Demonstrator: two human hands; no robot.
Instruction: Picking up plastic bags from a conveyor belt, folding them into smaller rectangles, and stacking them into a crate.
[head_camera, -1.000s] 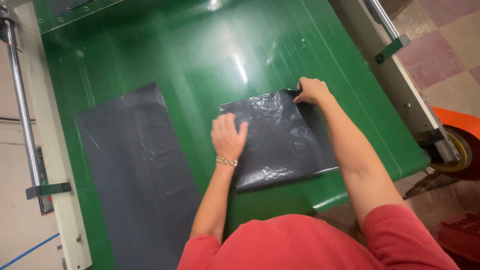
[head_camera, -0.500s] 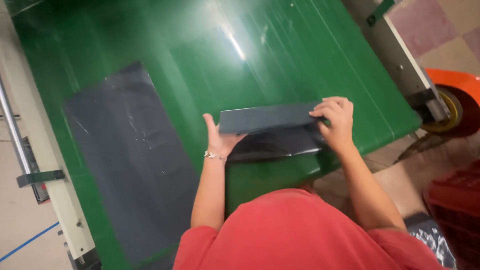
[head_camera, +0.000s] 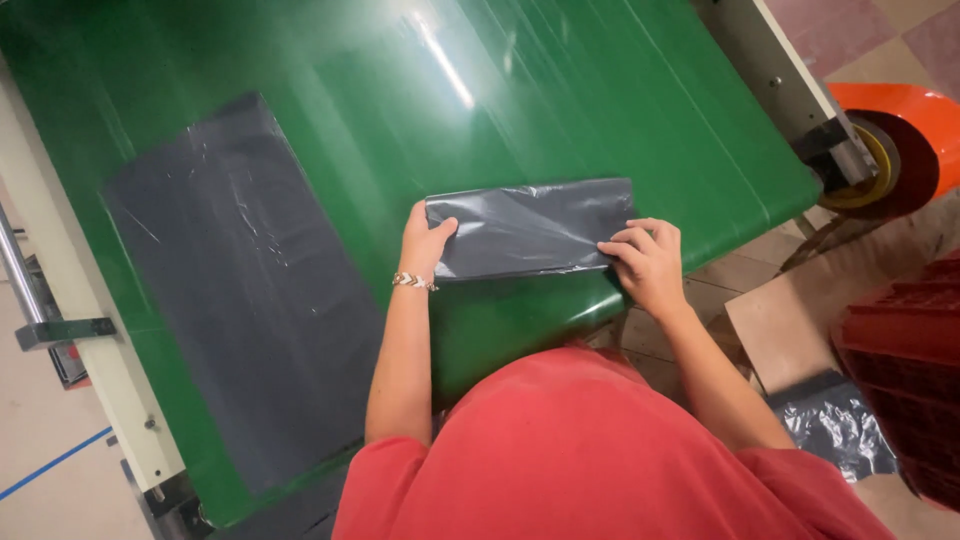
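The person's head and face lie outside the frame; only a red shirt (head_camera: 590, 450) fills the lower centre, hiding the near edge of the green belt (head_camera: 620, 110). Folded layers of the folded grey bag (head_camera: 530, 228) cannot be counted, since only its top face shows. It lies flat at centre frame on the belt. The left hand (head_camera: 425, 240) grips the bag's left end, thumb on top and fingers tucked beneath, out of sight. The right hand (head_camera: 648, 262) presses down on the lower right corner with fingers spread flat, closed on nothing. Three grey bags are visible: the folded one, one flat bag (head_camera: 240, 290) spread at left of frame and cut off at the bottom edge, and one crumpled bag (head_camera: 835, 425) on the floor at lower right, partly covered by the shirt. One orange roll (head_camera: 900, 140) sits at upper right, cropped. One bracelet (head_camera: 414, 281) circles the left wrist.
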